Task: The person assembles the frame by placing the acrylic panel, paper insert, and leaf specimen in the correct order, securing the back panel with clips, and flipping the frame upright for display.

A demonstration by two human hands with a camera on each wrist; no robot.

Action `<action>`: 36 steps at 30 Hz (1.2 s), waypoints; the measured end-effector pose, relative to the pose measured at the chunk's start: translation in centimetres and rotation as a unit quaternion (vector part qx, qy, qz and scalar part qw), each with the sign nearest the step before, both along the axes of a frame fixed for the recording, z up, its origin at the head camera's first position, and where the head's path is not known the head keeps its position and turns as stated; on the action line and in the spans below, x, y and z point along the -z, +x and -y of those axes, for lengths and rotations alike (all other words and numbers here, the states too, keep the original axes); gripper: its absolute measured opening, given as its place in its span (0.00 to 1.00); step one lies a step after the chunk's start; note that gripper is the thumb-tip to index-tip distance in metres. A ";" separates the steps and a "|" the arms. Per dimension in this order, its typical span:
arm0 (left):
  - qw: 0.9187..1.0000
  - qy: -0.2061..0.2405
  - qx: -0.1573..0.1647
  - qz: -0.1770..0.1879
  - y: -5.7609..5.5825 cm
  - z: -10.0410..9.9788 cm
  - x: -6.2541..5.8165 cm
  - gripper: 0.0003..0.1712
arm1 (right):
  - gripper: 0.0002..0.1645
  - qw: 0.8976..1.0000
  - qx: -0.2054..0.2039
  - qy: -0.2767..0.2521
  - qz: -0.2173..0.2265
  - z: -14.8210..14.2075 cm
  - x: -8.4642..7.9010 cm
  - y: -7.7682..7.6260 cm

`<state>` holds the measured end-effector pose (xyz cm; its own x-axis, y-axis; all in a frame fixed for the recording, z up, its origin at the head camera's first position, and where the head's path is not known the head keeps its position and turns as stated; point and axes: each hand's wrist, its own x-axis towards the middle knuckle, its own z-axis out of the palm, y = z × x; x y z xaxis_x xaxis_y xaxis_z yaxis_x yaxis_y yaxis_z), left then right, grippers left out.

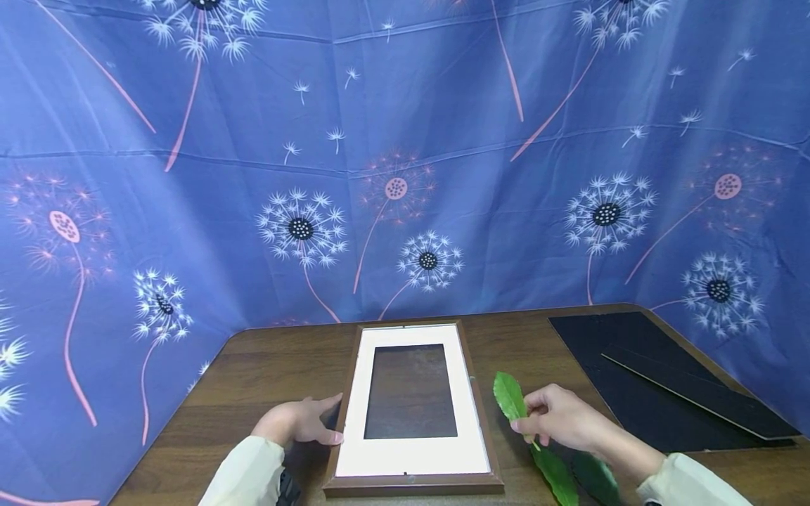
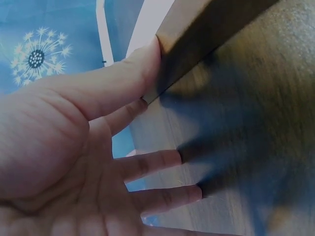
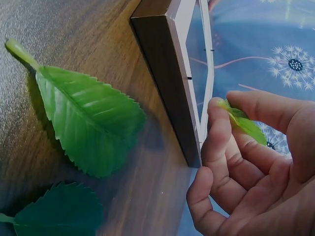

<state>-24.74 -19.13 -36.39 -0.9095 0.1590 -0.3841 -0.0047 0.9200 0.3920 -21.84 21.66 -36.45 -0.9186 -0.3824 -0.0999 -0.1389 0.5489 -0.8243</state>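
Cloth [image 1: 405, 161]: blue, behind the table. Table [image 1: 285, 365]: wooden. Board [image 1: 604, 365]: black, at right. Frame [image 1: 411, 483]: on the table, between the hands. Left hand [image 1: 304, 422]: fingers spread, thumb touching the frame's left side. Right hand [image 1: 563, 418]: pinching a leaf [image 1: 508, 395]. Loose leaves [image 3: 93, 120]: two, on the table.

Shows white and pink dandelions [image 1: 300, 228] on blue cloth [image 1: 487, 204]. Has brown grain on the table [image 1: 285, 358], brown on the frame [image 1: 367, 486], white on its mat [image 1: 380, 455], green on the leaves [image 1: 508, 395], black on the boards [image 1: 607, 344].
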 end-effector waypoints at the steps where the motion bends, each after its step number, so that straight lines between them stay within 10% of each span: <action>1: 1.000 0.005 -0.002 0.003 -0.1 -0.1 0.0 0.43 | 0.10 1.000 0.001 0.000 0.000 0.0 0.0 0.0; 36: 0.998 0.057 -0.006 0.025 -0.3 -1.1 0.5 0.49 | 0.10 0.998 0.020 0.032 -0.048 1.4 -1.0 -2.4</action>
